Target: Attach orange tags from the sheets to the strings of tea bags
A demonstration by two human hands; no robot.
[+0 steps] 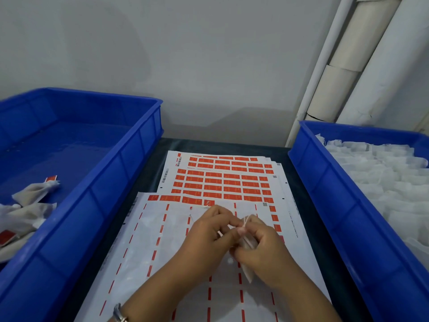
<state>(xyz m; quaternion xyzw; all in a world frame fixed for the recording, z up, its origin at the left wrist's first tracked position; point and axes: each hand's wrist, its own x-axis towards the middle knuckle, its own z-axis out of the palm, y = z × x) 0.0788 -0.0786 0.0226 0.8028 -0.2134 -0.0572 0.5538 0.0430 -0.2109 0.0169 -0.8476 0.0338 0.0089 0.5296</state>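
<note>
Both hands meet over the nearest tag sheet [162,240] on the counter [148,173]. The right hand [262,249] curls around a tea bag [247,270], while the left hand [209,231] pinches its string [245,221] at the fingertips. Sheets of orange tags [222,182] lie just beyond (mostly unpeeled). Blue bins flank them: finished bags [30,201] left, plain bags [383,173] right.

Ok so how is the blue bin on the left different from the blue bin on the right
The left bin holds only a few tea bags, some with orange tags already on, and most of its floor shows. The right bin is heaped with white tea bags on which no tags show. The left bin also reaches further back along the wall. Both are blue plastic, open-topped, flanking the tag sheets.
</note>
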